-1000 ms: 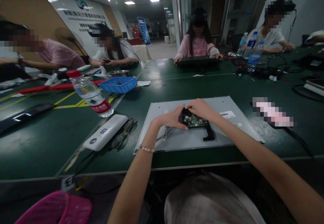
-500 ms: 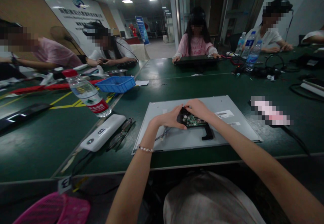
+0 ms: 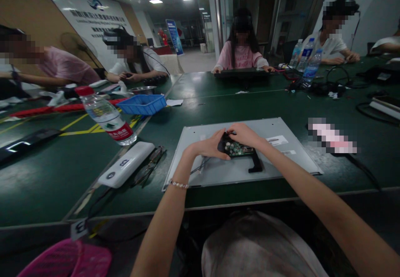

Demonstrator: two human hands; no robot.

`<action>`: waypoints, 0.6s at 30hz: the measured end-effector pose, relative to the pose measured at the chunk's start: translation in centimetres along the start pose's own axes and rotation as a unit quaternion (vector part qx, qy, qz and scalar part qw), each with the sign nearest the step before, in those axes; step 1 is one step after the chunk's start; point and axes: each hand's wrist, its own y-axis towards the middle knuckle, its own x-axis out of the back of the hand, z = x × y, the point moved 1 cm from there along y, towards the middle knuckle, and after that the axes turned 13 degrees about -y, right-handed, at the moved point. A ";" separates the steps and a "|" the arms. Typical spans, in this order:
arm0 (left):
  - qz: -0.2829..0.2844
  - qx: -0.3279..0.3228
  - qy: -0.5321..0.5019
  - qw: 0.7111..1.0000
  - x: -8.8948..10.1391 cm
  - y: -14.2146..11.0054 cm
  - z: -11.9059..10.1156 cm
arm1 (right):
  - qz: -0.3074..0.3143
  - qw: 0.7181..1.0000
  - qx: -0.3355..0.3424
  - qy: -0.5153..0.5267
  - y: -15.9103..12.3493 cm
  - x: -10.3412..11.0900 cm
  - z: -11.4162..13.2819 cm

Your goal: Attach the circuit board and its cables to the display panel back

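Note:
A green circuit board (image 3: pixel 238 148) in a black plastic frame (image 3: pixel 256 162) is over a flat grey metal panel (image 3: pixel 290 164) on the table before me. My left hand (image 3: pixel 212 145) wraps round the board's left side, thumb at the near edge and fingers at the far corner. From the right, my right hand (image 3: pixel 245 135) reaches across, its fingers bent and pressed together at the board's far edge. What lies under those right fingertips is hidden. Thin wires (image 3: pixel 200 166) run out on the panel below my left hand.
Left of the panel are a white power bank (image 3: pixel 126 164), eyeglasses (image 3: pixel 149 166), a water bottle (image 3: pixel 108 118) and a blue tray (image 3: pixel 145 104). A blurred pink object (image 3: pixel 333 137) with a cable lies right. Co-workers sit round the green table (image 3: pixel 200 106). A pink basket (image 3: pixel 67 260) stands below.
Both hands stay at the board, with hardly any shift of the right fingers along its far edge. The whole view has moved very slightly.

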 end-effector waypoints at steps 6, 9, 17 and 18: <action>-0.001 0.006 0.004 1.000 0.2 -0.2 -0.4 | -0.004 1.000 0.003 0.006 -0.1 0.0 -0.1; 0.004 0.012 0.007 1.000 0.2 -0.3 -0.5 | 0.000 1.000 0.001 -0.004 -0.1 -0.1 -0.1; -0.001 0.017 -0.019 1.000 0.6 -0.6 -0.1 | 0.002 0.997 -0.025 -0.076 0.1 0.5 0.4; -0.002 0.018 -0.026 1.000 0.6 -0.6 -0.1 | 0.000 0.995 -0.032 -0.092 0.0 0.8 0.3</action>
